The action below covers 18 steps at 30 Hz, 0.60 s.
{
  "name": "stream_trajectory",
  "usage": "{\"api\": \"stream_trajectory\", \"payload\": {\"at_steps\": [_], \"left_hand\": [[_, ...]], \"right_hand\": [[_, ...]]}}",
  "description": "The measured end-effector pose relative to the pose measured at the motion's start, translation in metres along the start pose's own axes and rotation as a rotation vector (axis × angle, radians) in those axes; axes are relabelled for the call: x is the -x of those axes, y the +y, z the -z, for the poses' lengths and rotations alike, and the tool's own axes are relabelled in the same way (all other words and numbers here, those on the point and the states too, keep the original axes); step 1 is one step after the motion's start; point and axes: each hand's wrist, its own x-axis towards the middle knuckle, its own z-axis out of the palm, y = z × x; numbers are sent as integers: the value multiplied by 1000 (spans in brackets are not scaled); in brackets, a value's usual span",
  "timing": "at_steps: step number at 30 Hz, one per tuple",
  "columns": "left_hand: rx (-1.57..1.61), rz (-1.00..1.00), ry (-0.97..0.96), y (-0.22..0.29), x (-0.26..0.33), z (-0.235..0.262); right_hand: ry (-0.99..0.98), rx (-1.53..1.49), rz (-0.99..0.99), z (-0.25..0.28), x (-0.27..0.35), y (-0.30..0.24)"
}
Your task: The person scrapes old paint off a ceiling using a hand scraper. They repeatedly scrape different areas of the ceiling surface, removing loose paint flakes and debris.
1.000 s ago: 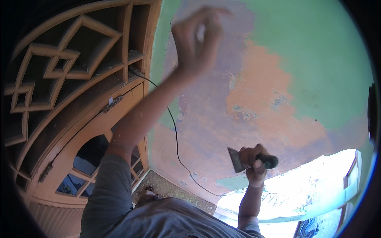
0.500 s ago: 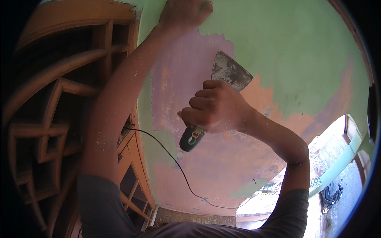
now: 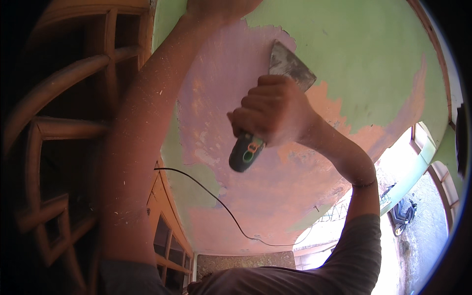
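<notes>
Item one, my right hand (image 3: 275, 110): clenched in a full fist around the handle of a scraper (image 3: 268, 105), all fingers wrapped tight, knuckles turned toward me, fine dust across the skin. Item two, the scraper itself: a dark handle with a green inset, its butt end jutting down and to the left below my fist; a broad, flat metal blade, smeared and dull, rising above the knuckles and lying against the wall (image 3: 364, 54) at the ragged border where green paint gives way to bare pink and purple patches. Item three, my left hand (image 3: 216, 9): raised at the top edge of the view and resting on the wall just above the stripped purple area; it is cut off by the rim, so I cannot tell how far it is open. Item four, a thin black cable (image 3: 221, 206) trailing in a curve across the stripped surface below the scraper. Item five, a wooden lattice frame (image 3: 64, 128), orange-brown, filling the left side beside my left forearm.
</notes>
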Motion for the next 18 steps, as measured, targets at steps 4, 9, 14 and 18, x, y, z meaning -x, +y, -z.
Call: {"api": "stream_trajectory", "payload": {"at_steps": [4,9,14,18], "left_hand": [[84,2,21,17,0,-20],[26,2,33,6,1,-16],[-21,20,27,5,2,-13],[51,21,19,17,-2,-26]], "right_hand": [[-47,135,-83,-5,27,5],[-8,78,-43,7,2,-4],[35,72,-71,-1,-2,17],[-89,91,-37,1,15,-3]]}}
